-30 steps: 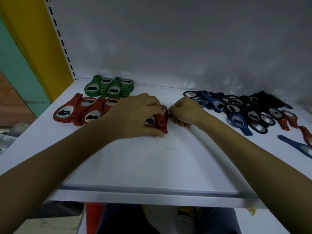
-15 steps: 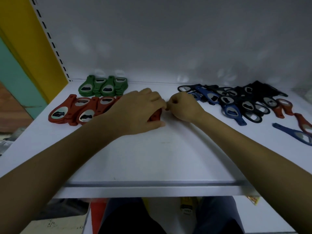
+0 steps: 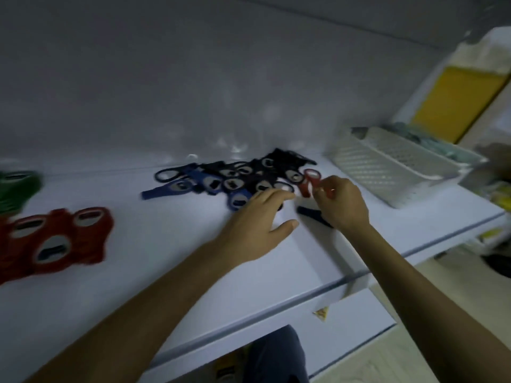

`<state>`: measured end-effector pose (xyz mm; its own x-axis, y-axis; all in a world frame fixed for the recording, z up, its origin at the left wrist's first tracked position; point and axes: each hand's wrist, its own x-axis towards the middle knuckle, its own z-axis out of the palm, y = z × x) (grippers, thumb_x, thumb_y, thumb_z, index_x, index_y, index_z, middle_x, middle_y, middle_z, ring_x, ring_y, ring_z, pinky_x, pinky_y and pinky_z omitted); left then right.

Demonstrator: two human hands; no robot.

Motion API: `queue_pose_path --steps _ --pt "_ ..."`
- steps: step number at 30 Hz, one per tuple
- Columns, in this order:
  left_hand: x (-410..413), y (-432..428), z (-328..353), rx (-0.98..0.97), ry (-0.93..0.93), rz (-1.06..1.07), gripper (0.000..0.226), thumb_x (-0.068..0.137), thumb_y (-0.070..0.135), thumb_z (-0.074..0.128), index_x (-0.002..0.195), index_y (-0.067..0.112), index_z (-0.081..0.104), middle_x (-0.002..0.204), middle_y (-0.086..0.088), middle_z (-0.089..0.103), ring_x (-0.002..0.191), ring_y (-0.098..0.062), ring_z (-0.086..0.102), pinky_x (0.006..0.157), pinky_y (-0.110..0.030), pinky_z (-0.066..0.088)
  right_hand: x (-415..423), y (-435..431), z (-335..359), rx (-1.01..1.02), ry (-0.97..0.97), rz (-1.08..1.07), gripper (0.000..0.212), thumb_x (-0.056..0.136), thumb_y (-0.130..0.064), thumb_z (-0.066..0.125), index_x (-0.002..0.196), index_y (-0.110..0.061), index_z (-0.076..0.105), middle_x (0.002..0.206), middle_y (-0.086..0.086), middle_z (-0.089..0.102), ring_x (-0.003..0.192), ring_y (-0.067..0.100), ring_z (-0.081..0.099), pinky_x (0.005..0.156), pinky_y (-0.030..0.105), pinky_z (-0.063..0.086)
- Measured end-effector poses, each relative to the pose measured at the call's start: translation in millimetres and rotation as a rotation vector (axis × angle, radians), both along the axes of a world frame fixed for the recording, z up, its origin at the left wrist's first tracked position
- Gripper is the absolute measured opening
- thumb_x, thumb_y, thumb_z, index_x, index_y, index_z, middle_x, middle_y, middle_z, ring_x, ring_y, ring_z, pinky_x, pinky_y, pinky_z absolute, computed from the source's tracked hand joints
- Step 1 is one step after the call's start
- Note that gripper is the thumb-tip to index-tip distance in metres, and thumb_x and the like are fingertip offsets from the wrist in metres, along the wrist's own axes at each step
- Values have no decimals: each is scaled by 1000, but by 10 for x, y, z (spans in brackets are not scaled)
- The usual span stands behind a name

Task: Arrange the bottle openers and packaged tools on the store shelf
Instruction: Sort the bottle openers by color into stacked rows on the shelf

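At the shelf's (image 3: 171,277) left edge I see a green smear of bottle openers (image 3: 18,186), too blurred to count. Just in front of them sits a red cluster (image 3: 58,239); I make out three metal windows, so probably three openers. Toward the back edge, mid-shelf, lies a tangled pile of blue and black openers (image 3: 235,178), perhaps a dozen. My left hand (image 3: 257,225) lies flat at the pile's front, fingers straight and spread, tips touching the nearest openers and gripping nothing. One dark blue opener (image 3: 308,212) lies alone just right of it, partly under my right hand (image 3: 343,203), whose fingers are curled in a narrow pinch on a single red opener (image 3: 311,181), ring end up, beside the pile. One white mesh basket (image 3: 387,164) stands at the back right corner.
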<state>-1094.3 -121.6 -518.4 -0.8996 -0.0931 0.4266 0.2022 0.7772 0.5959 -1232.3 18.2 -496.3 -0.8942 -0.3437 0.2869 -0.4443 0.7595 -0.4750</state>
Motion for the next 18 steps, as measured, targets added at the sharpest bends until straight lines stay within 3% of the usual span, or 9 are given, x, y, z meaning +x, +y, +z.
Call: queue_pose_path --steps 3,7,10,14,16,18 --pt "-127 138 -94 260 -52 -62 37 89 22 63 124 18 55 117 5 55 95 2 53 83 -16 46 -244 279 -49 123 -152 -126 42 89 -35 59 128 -18 56 127 10 58 116 32 53 93 40 46" --pt "-114 64 -112 507 -74 -49 25 88 14 63 112 19 57 95 5 63 84 -1 60 75 -9 46 -371 316 -106 19 -219 -145 45 86 -29 65 129 -19 55 122 6 63 112 26 58 92 34 46" --pt "-147 35 -123 584 -93 -25 21 89 17 63 106 28 58 93 4 65 85 -5 64 77 -15 49 -423 232 -88 -90 -286 -147 50 80 -18 71 128 -12 56 121 8 63 110 26 59 94 36 48" --pt "-189 3 -121 757 -98 1 19 90 14 61 104 27 59 97 1 68 84 -10 68 78 -26 51 -302 94 87 -417 -120 -112 14 83 -7 65 90 -16 72 83 1 71 78 20 67 74 35 55" --pt "-205 14 -97 843 -76 2 21 91 13 59 107 28 56 103 2 67 86 -11 68 76 -24 51 -121 -19 213 -718 -230 -59 14 86 -5 63 83 -17 69 70 -3 68 65 14 64 60 29 54" --pt "-208 23 -63 895 -72 12 26 92 20 56 116 29 49 108 6 65 89 -11 68 70 -21 53 111 -163 281 -871 -468 66 8 88 -7 63 87 -13 68 68 0 68 62 15 63 59 28 53"
